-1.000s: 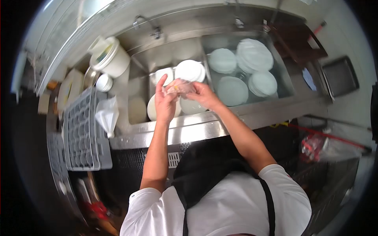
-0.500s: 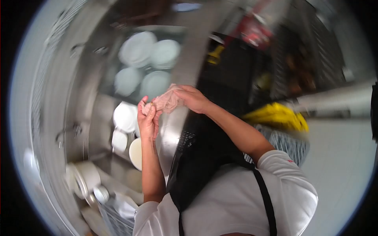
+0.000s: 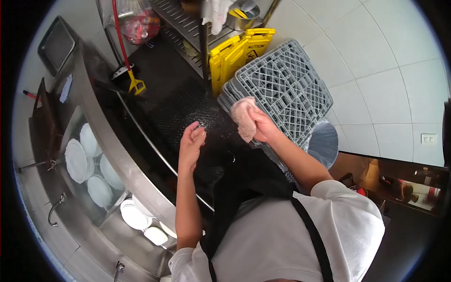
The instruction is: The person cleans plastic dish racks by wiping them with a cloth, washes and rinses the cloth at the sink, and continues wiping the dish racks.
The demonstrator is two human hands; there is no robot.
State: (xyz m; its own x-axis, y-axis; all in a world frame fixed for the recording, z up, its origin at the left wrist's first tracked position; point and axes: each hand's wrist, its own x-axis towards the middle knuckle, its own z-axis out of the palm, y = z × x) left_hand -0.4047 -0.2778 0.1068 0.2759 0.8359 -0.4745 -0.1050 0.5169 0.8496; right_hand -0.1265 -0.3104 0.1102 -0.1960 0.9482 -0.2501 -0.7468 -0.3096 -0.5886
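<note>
My right hand [image 3: 265,127] is closed on a crumpled pale pink cloth [image 3: 244,120], which hangs from the fingers in front of a stack of grey dish racks [image 3: 286,84]. Over the dark wet floor mat, my left hand [image 3: 192,144] has its fingers curled in against the thumb. A small greyish bit shows by its fingertips, too small to name. The two hands are apart. To the left, several white plates [image 3: 77,160] sit in a water-filled sink basin, and more white dishes [image 3: 135,215] lie in the neighbouring basin.
Yellow caution signs [image 3: 235,54] stand beside the racks, with a clear-lined bin [image 3: 323,144] behind. A red-handled tool with a yellow head [image 3: 136,85] leans near metal shelving [image 3: 181,33]. The steel sink's edge [image 3: 127,160] and a rail [image 3: 145,131] run along my left.
My view has swung right, away from the sinks toward the racks. Both hands were on the cloth; now my left hand is off it and the right alone holds it.
</note>
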